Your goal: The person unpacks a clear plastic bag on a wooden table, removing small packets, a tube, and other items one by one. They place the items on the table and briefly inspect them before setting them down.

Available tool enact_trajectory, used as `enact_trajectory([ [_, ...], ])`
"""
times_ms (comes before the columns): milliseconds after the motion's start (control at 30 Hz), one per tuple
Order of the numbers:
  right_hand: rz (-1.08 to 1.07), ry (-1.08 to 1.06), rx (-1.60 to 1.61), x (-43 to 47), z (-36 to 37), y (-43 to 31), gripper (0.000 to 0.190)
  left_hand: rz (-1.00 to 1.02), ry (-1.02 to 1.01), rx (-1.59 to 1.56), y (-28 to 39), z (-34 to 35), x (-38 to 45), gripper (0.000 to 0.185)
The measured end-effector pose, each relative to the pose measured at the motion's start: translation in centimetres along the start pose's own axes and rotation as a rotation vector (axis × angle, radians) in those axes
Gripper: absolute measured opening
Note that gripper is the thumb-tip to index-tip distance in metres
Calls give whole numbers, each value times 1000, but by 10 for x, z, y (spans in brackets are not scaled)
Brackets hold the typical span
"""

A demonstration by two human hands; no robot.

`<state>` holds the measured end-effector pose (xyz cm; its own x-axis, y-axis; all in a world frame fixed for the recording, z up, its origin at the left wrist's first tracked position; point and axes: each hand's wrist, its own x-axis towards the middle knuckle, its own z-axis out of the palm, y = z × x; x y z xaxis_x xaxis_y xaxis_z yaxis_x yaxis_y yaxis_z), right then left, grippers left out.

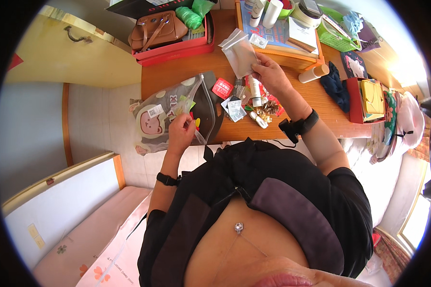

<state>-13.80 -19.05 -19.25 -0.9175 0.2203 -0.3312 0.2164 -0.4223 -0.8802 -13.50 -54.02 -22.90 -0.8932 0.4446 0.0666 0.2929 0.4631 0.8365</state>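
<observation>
My right hand point(273, 73) pinches a small clear zip-lock bag point(239, 53) by its side, raised over the wooden table point(186, 62). My left hand point(181, 132) grips the open edge of a large translucent zipper bag point(154, 111) printed with a cartoon bear. Some colourful items show inside that bag, partly hidden by my fingers. Between my hands lies a pile: a red packet point(222, 88), a white tube point(255, 91), clear and white sachets point(235, 109), a pine cone point(271, 107) and a small white object point(258, 120).
A red box point(176, 50) holding a brown handbag point(161, 28) stands at the back left. Behind my right hand is a wooden stand point(301, 62) with cosmetics. Rightward are a capped bottle point(313, 73), dark blue cloth point(334, 88) and another red box point(355, 104) with a yellow purse.
</observation>
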Motion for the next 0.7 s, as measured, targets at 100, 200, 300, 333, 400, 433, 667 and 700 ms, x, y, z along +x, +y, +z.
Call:
enact_trajectory([
  [100,12,-11,4,2,1,4,37,-70,-13,-57,0,0,-2,11],
  [200,40,-43,62,4,7,11,24,-82,-8,-72,0,0,-4,11],
  [300,119,-26,54,11,16,16,21,-55,5,-48,1,0,-4,11],
  [333,147,-9,106,15,20,17,20,-70,6,-65,1,0,-5,11],
  [400,120,-53,149,23,29,18,21,-69,14,-77,2,0,-6,11],
  [433,125,-57,178,27,35,18,22,-56,21,-71,3,-1,-7,11],
  [667,-1,-45,41,67,74,10,25,-18,48,-60,1,0,-11,11],
  [700,-60,-18,-5,75,81,8,25,-1,56,-47,0,0,-11,10],
])
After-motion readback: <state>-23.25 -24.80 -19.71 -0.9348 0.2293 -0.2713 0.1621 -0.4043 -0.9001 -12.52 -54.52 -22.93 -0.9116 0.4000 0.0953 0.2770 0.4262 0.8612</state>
